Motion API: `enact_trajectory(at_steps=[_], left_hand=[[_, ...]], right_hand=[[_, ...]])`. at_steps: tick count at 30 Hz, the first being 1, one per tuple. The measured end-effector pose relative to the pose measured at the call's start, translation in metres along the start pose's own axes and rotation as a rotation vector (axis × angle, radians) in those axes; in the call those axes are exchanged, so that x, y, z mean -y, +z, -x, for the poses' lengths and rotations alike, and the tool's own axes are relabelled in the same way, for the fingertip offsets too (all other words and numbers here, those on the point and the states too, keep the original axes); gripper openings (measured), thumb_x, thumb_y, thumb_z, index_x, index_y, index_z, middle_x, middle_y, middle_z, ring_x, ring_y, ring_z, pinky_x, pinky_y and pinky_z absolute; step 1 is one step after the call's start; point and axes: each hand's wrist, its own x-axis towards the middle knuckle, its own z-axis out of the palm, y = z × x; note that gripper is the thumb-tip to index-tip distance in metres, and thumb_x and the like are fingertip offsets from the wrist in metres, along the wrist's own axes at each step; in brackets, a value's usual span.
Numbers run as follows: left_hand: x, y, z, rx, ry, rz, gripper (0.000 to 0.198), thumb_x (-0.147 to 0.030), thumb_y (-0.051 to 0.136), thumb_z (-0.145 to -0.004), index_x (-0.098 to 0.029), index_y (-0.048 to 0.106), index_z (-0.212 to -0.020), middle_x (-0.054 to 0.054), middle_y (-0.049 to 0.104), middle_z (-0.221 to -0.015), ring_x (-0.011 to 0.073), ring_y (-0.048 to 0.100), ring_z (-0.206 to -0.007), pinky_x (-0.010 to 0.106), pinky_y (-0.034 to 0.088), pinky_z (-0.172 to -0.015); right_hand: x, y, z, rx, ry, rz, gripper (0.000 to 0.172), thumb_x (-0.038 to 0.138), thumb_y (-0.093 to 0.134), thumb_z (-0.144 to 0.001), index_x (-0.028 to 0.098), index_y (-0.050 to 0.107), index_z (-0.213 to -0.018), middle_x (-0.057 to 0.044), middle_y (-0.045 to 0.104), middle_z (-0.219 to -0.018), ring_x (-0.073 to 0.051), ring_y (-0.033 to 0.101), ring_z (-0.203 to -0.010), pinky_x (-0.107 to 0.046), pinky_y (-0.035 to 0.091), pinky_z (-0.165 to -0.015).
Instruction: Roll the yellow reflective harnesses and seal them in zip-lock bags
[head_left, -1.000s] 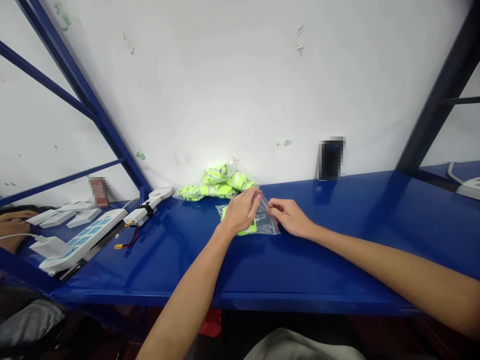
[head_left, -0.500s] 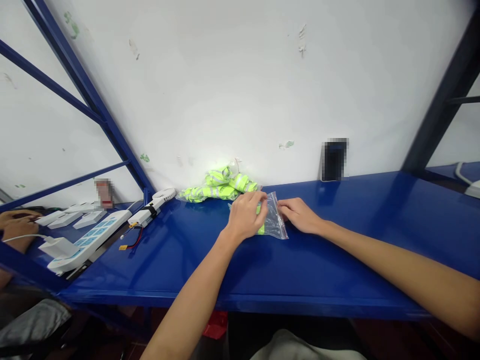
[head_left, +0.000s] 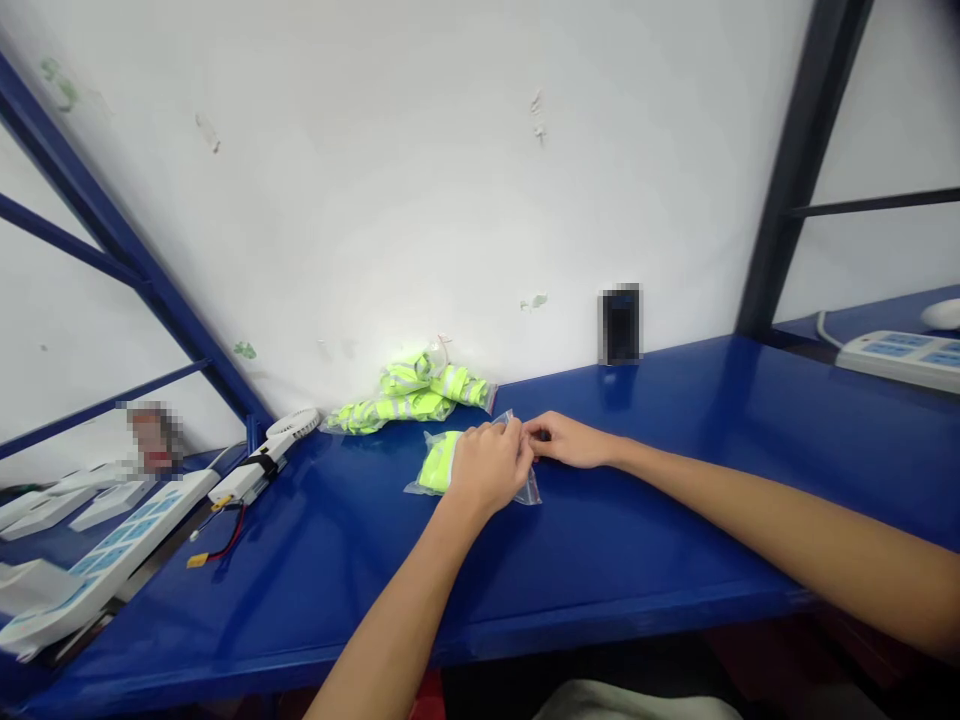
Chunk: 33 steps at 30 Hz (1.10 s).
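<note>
Left hand [head_left: 491, 465], grip indiscernible, has shifted along the clear plastic, neon-yellow-filled bag [head_left: 439, 465] on the blue worktop [head_left: 637, 540] toward the edge pinched by the right hand [head_left: 566, 440], best kept flat.

left forearm [head_left: 409, 598]: bare, slim | right forearm [head_left: 739, 512]: bare, slim | fingers [head_left: 514, 436]: bare | garment [head_left: 634, 702], lower edge: pale grey

left hand [head_left: 491, 465] nearer right hand [head_left: 570, 440], bagged fabric [head_left: 438, 464] more exposed

place: workshop, seemingly | blue workbench [head_left: 637, 545] | power strip [head_left: 124, 543] | scuffed white wall [head_left: 375, 200]
</note>
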Motion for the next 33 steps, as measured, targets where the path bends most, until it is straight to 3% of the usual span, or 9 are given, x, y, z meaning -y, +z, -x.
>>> enact_trajectory(at_steps=[10,15,20,25,33], left_hand=[[0.003,0.009,0.001,-0.072,0.011,0.040,0.021,-0.035,0.049,-0.090,-0.018,0.060,-0.083,0.012,0.059,-0.102,0.0284,0.052,-0.102,0.043,0.041,-0.088],[0.009,0.015,0.001,-0.098,0.042,0.160,0.017,-0.029,0.051,-0.089,-0.019,0.061,-0.080,0.010,0.056,-0.113,0.0274,0.049,-0.111,0.043,0.039,-0.095],[0.013,0.019,-0.001,-0.149,0.012,0.255,0.017,-0.027,0.053,-0.088,-0.019,0.060,-0.074,0.008,0.057,-0.109,0.0251,0.050,-0.110,0.041,0.041,-0.093],[0.015,0.015,-0.004,-0.210,0.130,0.219,0.016,-0.031,0.055,-0.086,-0.019,0.062,-0.078,0.011,0.055,-0.113,0.0276,0.049,-0.114,0.045,0.039,-0.099],[0.025,0.015,-0.008,-0.064,0.169,0.294,0.013,-0.026,0.053,-0.086,-0.020,0.058,-0.075,0.008,0.057,-0.118,0.0237,0.053,-0.115,0.045,0.036,-0.106]], right_hand=[[0.000,-0.001,-0.001,-0.001,0.042,-0.159,0.035,0.043,0.049,-0.090,0.017,0.056,-0.069,0.001,0.055,-0.065,-0.013,0.046,-0.061,-0.027,0.036,-0.063],[0.004,-0.004,0.000,0.000,0.062,-0.109,0.035,0.044,0.049,-0.090,0.016,0.057,-0.070,0.001,0.053,-0.064,-0.012,0.043,-0.058,-0.027,0.034,-0.060],[0.001,-0.005,0.000,-0.010,0.063,-0.112,0.031,0.042,0.051,-0.090,0.016,0.060,-0.076,0.002,0.053,-0.064,-0.012,0.043,-0.058,-0.026,0.034,-0.059],[0.000,-0.004,0.001,0.001,0.085,-0.189,0.027,0.041,0.057,-0.086,0.016,0.060,-0.078,0.000,0.056,-0.070,-0.013,0.049,-0.063,-0.026,0.038,-0.062],[0.002,-0.006,0.000,0.022,0.068,-0.193,0.032,0.044,0.055,-0.089,0.015,0.062,-0.077,0.000,0.057,-0.067,-0.013,0.049,-0.062,-0.027,0.039,-0.062]])
